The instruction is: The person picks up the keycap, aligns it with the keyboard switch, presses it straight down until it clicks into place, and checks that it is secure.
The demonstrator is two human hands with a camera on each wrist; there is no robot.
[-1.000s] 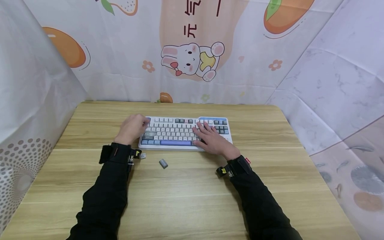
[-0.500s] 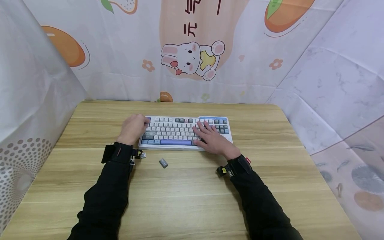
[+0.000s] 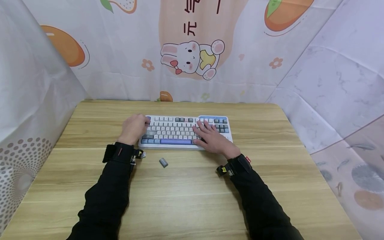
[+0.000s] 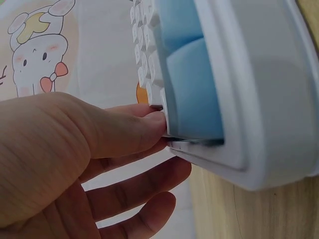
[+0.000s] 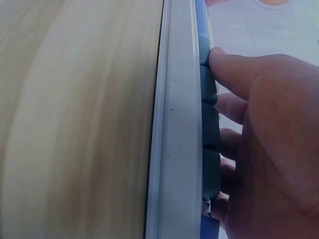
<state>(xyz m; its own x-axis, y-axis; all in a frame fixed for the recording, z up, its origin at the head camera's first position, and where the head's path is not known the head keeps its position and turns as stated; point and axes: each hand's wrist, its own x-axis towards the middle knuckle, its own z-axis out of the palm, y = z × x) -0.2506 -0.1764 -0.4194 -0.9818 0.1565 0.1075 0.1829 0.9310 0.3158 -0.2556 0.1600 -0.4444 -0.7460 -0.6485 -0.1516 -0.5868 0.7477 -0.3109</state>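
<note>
A white keyboard (image 3: 177, 137) with white, grey, blue and purple keys lies on the table. At its left edge my left hand (image 3: 134, 128) pinches a keycap between thumb and index finger; in the left wrist view the thumb (image 4: 154, 122) presses on the keycap's side, near two blue keys (image 4: 194, 89). The other fingers extend beside the frame. My right hand (image 3: 214, 139) rests spread over the right part of the keys. In the right wrist view its thumb (image 5: 227, 62) touches a key in the front row.
A loose grey keycap (image 3: 163, 162) lies on the wooden table (image 3: 186, 193) in front of the keyboard. Close to the left wrist camera is a small pale keycap (image 3: 144, 154), partly covered. A printed cloth (image 3: 126, 63) hangs behind the table.
My left wrist and forearm have edged slightly right, while the fingers stay at the keyboard's left edge. The right hand stays in place.
</note>
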